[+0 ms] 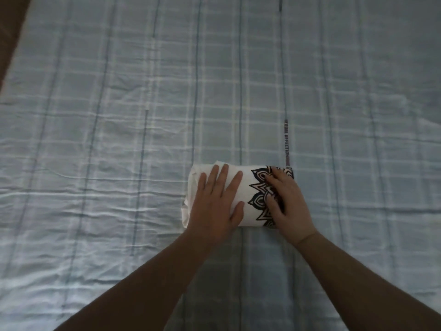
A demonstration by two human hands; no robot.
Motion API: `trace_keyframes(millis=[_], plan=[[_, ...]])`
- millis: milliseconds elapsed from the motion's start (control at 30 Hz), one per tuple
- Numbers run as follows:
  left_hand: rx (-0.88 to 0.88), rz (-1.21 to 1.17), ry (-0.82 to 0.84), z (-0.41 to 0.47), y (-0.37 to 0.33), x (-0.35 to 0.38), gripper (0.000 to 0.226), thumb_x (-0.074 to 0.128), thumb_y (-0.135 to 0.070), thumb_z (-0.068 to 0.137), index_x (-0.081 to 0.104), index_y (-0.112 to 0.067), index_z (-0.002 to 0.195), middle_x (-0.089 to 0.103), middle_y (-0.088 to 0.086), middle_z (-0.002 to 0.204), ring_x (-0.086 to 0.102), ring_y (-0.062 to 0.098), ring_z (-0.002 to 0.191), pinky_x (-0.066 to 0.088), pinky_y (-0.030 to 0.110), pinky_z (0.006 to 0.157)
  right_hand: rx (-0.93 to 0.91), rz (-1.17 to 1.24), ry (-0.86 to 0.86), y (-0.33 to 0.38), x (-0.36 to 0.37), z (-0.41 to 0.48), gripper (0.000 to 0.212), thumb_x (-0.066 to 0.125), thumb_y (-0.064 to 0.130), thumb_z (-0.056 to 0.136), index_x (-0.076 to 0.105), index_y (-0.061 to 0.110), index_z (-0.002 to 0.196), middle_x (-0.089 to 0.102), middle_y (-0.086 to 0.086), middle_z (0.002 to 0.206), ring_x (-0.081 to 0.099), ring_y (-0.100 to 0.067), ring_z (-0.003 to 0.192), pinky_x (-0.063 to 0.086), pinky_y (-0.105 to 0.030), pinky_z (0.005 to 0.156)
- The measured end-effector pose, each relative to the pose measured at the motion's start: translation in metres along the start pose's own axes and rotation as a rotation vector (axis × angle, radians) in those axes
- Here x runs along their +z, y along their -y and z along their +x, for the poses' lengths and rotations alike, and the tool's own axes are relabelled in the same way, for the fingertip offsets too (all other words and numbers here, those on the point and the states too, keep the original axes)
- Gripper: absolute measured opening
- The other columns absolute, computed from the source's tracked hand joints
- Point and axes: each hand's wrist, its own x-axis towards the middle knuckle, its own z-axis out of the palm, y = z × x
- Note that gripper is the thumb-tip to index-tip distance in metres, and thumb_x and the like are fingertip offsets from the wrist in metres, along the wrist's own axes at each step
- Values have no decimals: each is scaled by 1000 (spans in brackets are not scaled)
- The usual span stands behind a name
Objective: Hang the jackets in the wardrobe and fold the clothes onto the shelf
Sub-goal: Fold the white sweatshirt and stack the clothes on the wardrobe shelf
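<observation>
A white garment (pixel 248 187) with a black petal-shaped print lies folded into a small rectangle on the bed, a little right of centre. My left hand (pixel 216 201) lies flat on its white left part, fingers straight and spread. My right hand (pixel 286 204) rests on the printed right part, fingers bent down onto the cloth near its right edge. Whether those fingers pinch the fabric is hidden by the hand itself.
A light blue checked bedsheet (pixel 119 139) covers the whole bed and is lightly wrinkled. A strip of dark printed lettering (pixel 286 142) runs along one stripe just beyond the garment. A brown edge (pixel 9 32) shows at the far left corner.
</observation>
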Motion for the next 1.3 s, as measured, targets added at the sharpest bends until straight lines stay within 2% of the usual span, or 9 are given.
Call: trace_keyframes(millis=[100, 167, 233, 300, 400, 667, 933, 1100, 1300], plan=[[-129, -100, -248, -10, 16, -25, 57, 51, -29, 89, 47, -11, 142, 39, 16, 154, 28, 37, 147, 21, 52, 120, 212, 58, -278, 8, -3, -9, 39, 54, 24, 93, 55, 19, 132, 45, -3, 148, 37, -16, 139, 25, -32, 118], [-443, -189, -317, -17, 28, -43, 51, 55, -29, 88, 50, -10, 135, 52, 16, 139, 46, 37, 132, 37, 46, 109, 490, 99, -328, 15, 0, -12, 43, 54, 32, 95, 48, 21, 137, 43, -5, 148, 37, -18, 138, 28, -33, 115], [-863, -380, -93, -13, 36, -54, 53, 55, -46, 92, 47, -12, 132, 57, 15, 132, 56, 37, 119, 46, 44, 99, 759, 207, -301, 20, 3, -11, 57, 53, 48, 95, 42, 17, 141, 47, -10, 143, 46, -25, 131, 37, -37, 107], [-1050, -446, 249, -7, 39, -54, 73, 46, -68, 90, 44, -9, 133, 57, 20, 133, 57, 40, 118, 49, 49, 98, 878, 188, -210, 21, 5, -7, 61, 48, 56, 94, 47, 10, 134, 56, -17, 131, 55, -34, 119, 44, -39, 97], [-1016, -511, 418, 2, 34, -46, 97, 38, -83, 83, 40, -5, 142, 50, 23, 142, 53, 42, 125, 46, 50, 102, 926, 120, -109, 19, 4, 0, 63, 43, 60, 94, 52, 5, 124, 61, -24, 122, 58, -41, 111, 44, -42, 91], [-997, -585, 238, 9, 36, -16, 97, 49, -80, 82, 51, 0, 138, 56, 22, 139, 55, 38, 126, 42, 38, 102, 913, 264, -21, 4, -9, 3, 61, 52, 65, 88, 63, 9, 111, 70, -15, 105, 66, -33, 97, 53, -48, 93], [-1013, -1278, 225, -24, 43, -25, 88, 78, -63, 64, 62, -7, 131, 73, 8, 115, 74, 23, 96, 61, 40, 83, 901, 699, -85, 7, -16, -27, 33, 62, 48, 85, 69, 17, 97, 77, -5, 88, 75, -22, 76, 59, -35, 64], [-976, -1499, 331, -64, 26, -55, 74, 85, -57, 65, 66, -18, 125, 74, 7, 118, 71, 26, 107, 58, 47, 89, 812, 858, -51, 31, -46, -62, 28, 61, 40, 88, 68, 21, 107, 77, -5, 97, 75, -25, 88, 60, -43, 74], [-810, -1499, 73, -130, -19, -170, 77, 85, -60, 65, 65, -23, 129, 71, 6, 125, 67, 26, 115, 54, 47, 95, 575, 937, 27, 124, -128, -91, 31, 56, 46, 96, 67, 21, 112, 76, -6, 106, 73, -26, 97, 58, -46, 84]])
